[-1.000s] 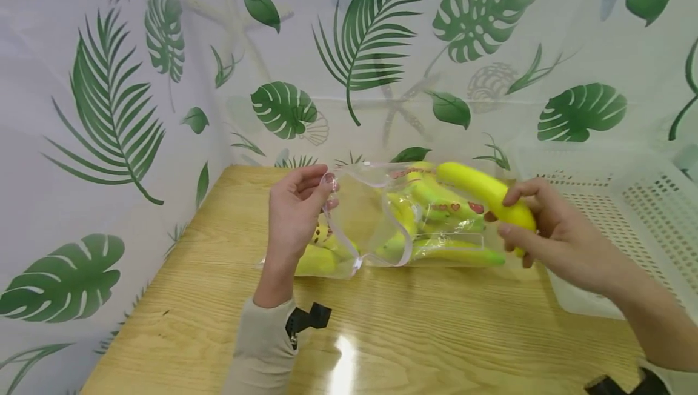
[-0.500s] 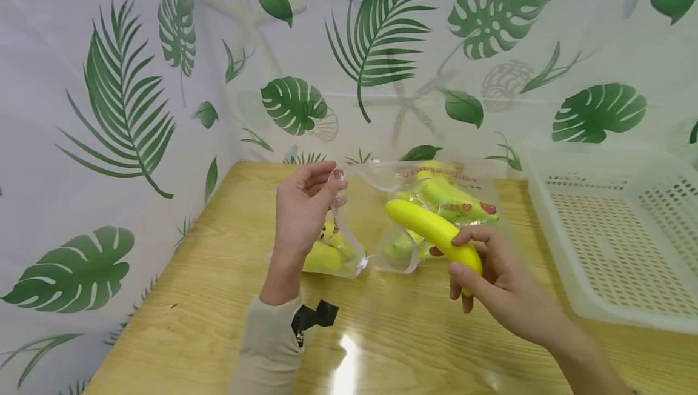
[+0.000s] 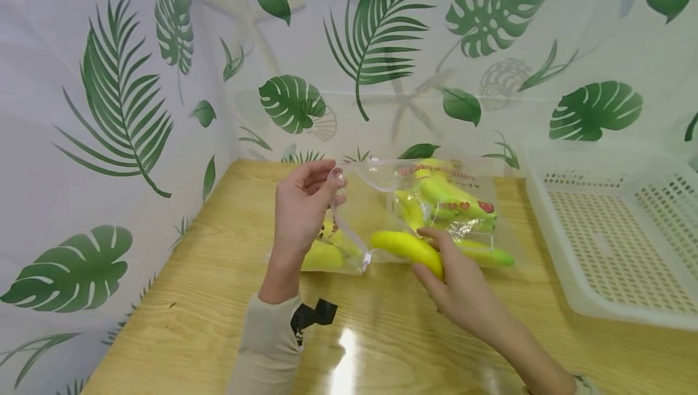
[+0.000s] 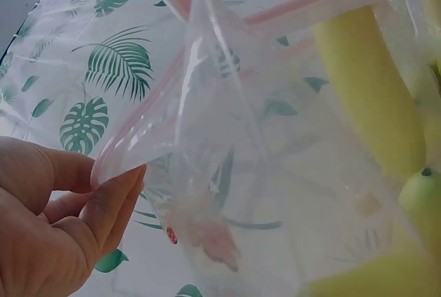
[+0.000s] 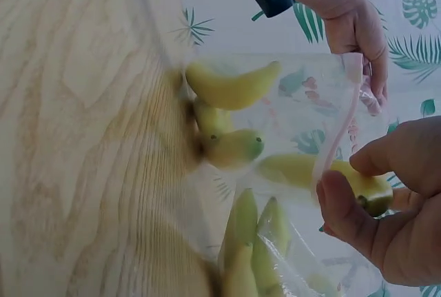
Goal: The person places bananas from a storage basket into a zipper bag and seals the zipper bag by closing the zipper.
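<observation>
In the head view my left hand [image 3: 302, 210] pinches the pink-edged rim of a clear zip bag [image 3: 351, 231], and its mouth gapes. Several yellow bananas [image 3: 322, 257] lie inside this bag. My right hand [image 3: 458, 280] grips one end of another yellow banana [image 3: 400, 245], which slants across the bag's mouth. Seen from the right wrist, the free end of the held banana [image 5: 289, 169] shows through the plastic, behind the pink rim [image 5: 337, 138]. The left wrist view has this banana [image 4: 372, 83] running down past the rim, above the bananas in the bag.
To the right lies a second clear bag [image 3: 507, 234] with red print, holding several green-tipped bananas [image 3: 444, 192]. A white slatted basket [image 3: 553, 262] stands at the right of the wooden table [image 3: 218, 298]. Leaf-patterned cloth [image 3: 218, 31] hangs behind and on the left.
My right hand has carried the banana from over the right-hand bag leftward and down to the mouth of the left bag. My left hand keeps its pinch on the rim.
</observation>
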Motion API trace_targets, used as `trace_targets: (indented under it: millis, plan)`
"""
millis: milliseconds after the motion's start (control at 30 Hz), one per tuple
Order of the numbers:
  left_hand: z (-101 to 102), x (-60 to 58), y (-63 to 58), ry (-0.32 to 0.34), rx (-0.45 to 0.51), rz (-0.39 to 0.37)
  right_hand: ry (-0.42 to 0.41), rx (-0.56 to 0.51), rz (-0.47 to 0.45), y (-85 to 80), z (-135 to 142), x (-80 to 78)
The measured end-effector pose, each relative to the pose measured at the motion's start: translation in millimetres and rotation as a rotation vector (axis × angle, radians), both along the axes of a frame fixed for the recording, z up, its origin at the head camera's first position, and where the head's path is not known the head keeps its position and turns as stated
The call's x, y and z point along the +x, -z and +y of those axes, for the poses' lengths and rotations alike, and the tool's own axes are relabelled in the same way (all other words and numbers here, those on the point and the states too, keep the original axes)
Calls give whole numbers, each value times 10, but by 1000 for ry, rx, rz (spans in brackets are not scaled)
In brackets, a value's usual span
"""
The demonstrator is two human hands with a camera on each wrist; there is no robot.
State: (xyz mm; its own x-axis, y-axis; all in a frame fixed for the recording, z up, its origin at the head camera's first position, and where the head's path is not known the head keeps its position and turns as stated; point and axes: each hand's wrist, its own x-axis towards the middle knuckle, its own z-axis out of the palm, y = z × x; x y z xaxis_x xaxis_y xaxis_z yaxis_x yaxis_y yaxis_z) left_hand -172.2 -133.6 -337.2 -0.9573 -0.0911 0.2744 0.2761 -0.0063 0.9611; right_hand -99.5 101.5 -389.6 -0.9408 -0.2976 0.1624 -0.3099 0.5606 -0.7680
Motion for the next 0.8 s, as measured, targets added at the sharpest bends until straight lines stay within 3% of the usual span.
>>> trace_targets:
  millis: [133,300,400,500,600,800]
  plan:
    - [5,-3,-6,-7,-3,2,4,-198,-212,21,31,-49]
    - [13,-7,-15,-1,-13,7,-80,-507,-452,74,84,-102]
    - [5,-9,-10,-3,-10,6,-189,-651,-525,96,133,-119]
    - [-6,-13,-5,-10,-5,3,-270,-726,-560,106,167,-127]
    - [-7,-15,2,-10,-10,1,-218,-711,-549,113,134,-131]
    - [17,-9,1,13,-24,4,60,-607,-444,137,-84,-171]
